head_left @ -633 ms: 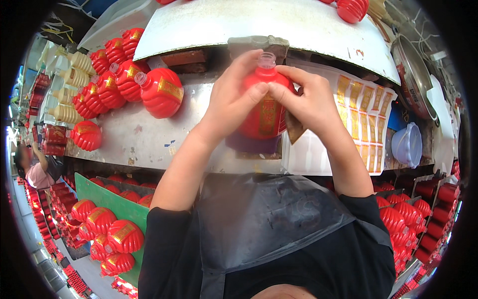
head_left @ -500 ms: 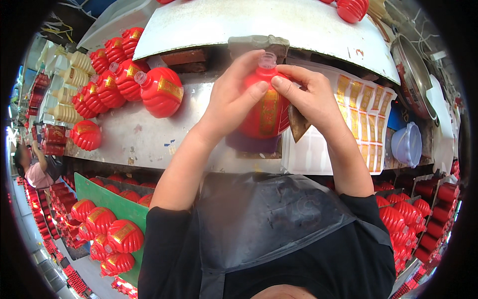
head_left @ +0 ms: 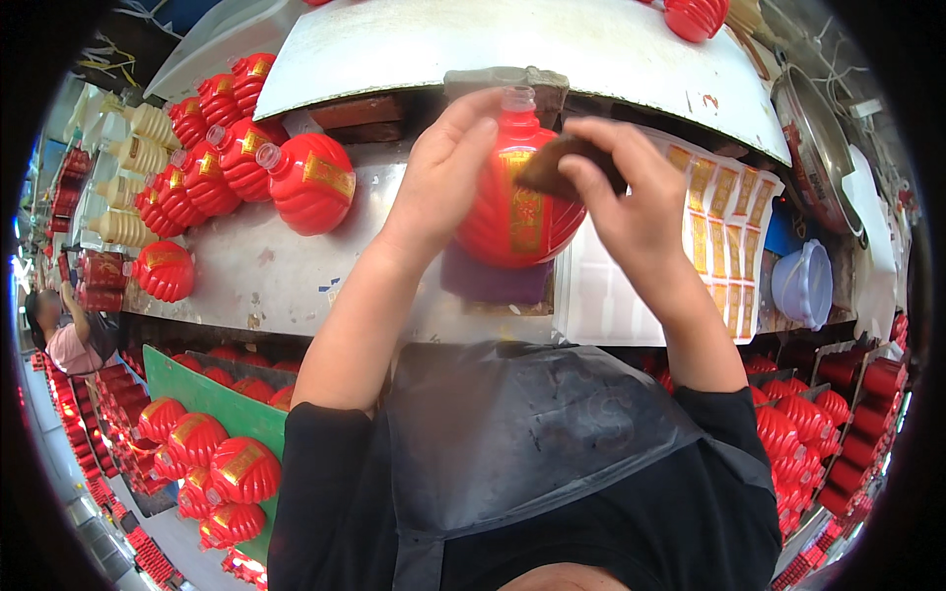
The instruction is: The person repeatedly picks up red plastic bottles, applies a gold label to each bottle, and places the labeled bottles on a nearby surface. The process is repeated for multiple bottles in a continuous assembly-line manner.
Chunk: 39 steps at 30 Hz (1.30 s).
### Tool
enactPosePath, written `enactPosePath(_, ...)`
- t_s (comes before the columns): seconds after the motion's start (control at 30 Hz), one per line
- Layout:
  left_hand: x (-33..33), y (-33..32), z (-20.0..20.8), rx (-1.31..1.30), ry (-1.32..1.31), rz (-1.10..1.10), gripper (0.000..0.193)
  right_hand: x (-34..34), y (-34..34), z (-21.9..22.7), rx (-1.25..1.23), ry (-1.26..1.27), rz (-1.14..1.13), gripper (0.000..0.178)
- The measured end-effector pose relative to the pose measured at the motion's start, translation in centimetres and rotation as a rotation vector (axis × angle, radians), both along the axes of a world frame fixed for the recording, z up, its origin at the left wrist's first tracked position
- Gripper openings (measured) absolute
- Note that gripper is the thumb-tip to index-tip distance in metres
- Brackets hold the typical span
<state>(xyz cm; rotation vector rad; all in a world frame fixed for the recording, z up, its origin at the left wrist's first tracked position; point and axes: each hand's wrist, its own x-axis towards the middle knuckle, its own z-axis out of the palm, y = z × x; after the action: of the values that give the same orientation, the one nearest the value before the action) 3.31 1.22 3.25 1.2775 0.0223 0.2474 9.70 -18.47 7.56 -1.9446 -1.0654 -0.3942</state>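
Note:
A red ribbed bottle [head_left: 557, 236] with a clear neck stands in front of me, tilted against a stone block [head_left: 547, 81] and resting on a dark purple pad [head_left: 493, 284]. A gold and red label [head_left: 527, 222] runs down its face. My left hand [head_left: 434, 172] grips the bottle at its upper left, fingers behind the neck. In my right hand [head_left: 636, 197] is a flat dark brown scraper-like piece [head_left: 567, 165], blurred a little, its edge lying against the upper part of the label. The fingers pinch it from above and below.
A sheet of gold labels [head_left: 724, 227] lies on the right, beside a pale blue bucket [head_left: 803, 286] and a metal pan [head_left: 813, 148]. Several labelled red bottles [head_left: 310, 184] stand at left. A white board [head_left: 473, 39] spans the back; a green panel [head_left: 222, 394] stands lower left.
My right thumb has left the label's top. The brown piece, formerly tucked under my right hand, has swung up and left onto the label. My left thumb has lifted off the label.

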Motion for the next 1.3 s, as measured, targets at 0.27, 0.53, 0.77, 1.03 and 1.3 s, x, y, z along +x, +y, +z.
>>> enactPosePath(0.27,-0.2,0.1,0.2,0.153,-0.032,0.087,0.038,2.0,2.2,2.7,-0.091,-0.211,0.192,0.031)
enactPosePath(0.53,0.5,0.0,0.6,0.189,0.068,0.071,0.045,4.0,2.3,1.5,-0.108,-0.395,0.057,0.020)
enactPosePath(0.77,1.5,1.2,0.2,-0.109,0.199,0.155,0.038,-1.6,1.0,-0.7,-0.095,-0.564,0.398,0.024)
enactPosePath(1.03,0.9,0.8,0.6,-0.150,0.205,0.220,0.035,-1.3,-1.3,-2.8,0.053,-0.061,0.074,0.021)
enactPosePath(1.3,0.3,0.5,0.7,-0.212,0.184,0.224,0.035,-3.6,-3.1,-5.0,-0.053,-0.202,0.399,0.022)
